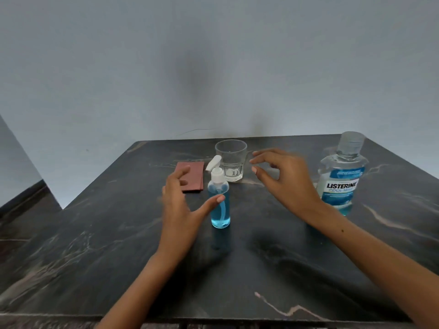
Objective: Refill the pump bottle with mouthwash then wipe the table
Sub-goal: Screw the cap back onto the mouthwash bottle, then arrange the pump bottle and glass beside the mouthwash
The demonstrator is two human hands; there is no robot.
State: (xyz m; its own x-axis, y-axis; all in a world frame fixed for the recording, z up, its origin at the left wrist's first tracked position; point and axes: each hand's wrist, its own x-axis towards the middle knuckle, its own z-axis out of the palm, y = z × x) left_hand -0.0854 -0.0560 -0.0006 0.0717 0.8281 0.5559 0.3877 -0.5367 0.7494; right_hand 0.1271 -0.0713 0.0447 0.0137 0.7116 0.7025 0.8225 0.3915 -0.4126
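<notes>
Blue-filled pump bottle (219,203) stood upright just right of the left hand (180,205), nearer than right hand (282,179); both hands' fingers spread, empty.

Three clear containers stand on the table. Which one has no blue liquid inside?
The glass tumbler at the back. The pump bottle in front of it and the Listerine bottle on the right both hold blue liquid.

Two bare forearms show, entering from the lower edge of the frame, with no sleeves, rings or watch. The left hand (179,205) and right hand (285,176) have short, plain nails.
</notes>
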